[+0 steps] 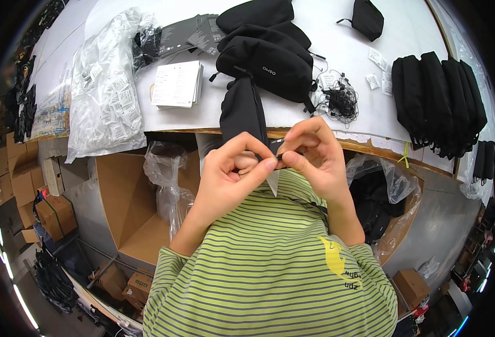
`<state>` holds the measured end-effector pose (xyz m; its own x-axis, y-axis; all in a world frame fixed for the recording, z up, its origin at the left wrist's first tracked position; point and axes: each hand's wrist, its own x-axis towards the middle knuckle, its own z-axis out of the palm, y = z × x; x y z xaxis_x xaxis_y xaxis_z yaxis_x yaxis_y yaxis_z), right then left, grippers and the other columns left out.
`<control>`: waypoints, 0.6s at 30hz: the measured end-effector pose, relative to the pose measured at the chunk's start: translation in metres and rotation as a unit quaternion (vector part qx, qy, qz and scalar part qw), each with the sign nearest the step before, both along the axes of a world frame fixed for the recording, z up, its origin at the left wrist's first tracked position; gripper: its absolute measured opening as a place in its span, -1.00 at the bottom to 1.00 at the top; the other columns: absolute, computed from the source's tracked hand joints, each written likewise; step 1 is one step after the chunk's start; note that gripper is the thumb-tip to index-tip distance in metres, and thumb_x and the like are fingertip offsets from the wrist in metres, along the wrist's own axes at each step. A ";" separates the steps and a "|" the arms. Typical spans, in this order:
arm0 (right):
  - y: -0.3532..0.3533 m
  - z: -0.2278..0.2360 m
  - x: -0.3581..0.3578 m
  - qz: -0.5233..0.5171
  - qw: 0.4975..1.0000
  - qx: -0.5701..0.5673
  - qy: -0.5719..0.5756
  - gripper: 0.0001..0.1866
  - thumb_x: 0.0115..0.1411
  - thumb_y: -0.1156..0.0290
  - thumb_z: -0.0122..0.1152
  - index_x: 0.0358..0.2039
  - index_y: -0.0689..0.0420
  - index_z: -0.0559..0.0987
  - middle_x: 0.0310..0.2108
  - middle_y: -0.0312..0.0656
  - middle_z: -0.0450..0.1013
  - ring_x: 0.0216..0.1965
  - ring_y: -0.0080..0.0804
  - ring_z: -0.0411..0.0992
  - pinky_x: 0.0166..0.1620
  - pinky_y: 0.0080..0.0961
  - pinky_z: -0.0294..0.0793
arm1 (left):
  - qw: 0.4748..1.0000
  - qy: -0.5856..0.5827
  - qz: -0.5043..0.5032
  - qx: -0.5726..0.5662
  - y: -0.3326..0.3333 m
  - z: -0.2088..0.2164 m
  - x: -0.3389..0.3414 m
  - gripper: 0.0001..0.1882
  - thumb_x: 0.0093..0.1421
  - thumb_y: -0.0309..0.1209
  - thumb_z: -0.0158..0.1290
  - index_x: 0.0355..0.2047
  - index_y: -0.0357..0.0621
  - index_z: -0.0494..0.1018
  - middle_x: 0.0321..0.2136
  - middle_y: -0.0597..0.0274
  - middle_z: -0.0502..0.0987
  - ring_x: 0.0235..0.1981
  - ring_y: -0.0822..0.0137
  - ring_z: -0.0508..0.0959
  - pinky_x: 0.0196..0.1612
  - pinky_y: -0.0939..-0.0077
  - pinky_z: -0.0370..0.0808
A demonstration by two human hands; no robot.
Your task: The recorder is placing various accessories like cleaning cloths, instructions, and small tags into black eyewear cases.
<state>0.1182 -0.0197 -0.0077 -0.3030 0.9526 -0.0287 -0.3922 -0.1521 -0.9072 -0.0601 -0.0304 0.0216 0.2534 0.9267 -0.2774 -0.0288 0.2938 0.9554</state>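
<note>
Close in front of my chest, both my hands are raised with their fingertips almost meeting. Thumb and forefinger of my left hand [228, 168] pinch a small black piece that looks like the lock of a hang tag string [279, 158]. My right hand [318, 160] pinches the same string from the other side. A pale card corner [273, 184], apparently a hang tag, sticks out below the fingers. Just beyond my hands, a slim black zip pouch [243, 109] lies at the table edge, its near end hidden behind them.
Several black pouches [267, 56] are piled on the white table [351, 115]. Beside them lie a tangle of black strings [342, 104], a stack of white cards [175, 84] and a plastic bag of labels [110, 84]. More pouches [436, 101] stand in a row at right. Open cartons [129, 208] sit below.
</note>
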 end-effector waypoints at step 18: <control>0.010 0.012 0.026 0.062 0.998 -0.006 -0.029 -0.80 0.15 0.58 0.15 -0.24 0.18 0.34 -0.45 -0.26 0.39 -0.43 -0.57 0.41 -0.31 -0.62 0.36 | 0.783 0.427 -0.244 0.381 0.078 -0.058 -0.033 -0.54 0.04 -0.56 0.07 -0.01 0.03 0.41 -0.02 0.26 0.38 0.02 0.12 0.28 0.11 0.28 0.21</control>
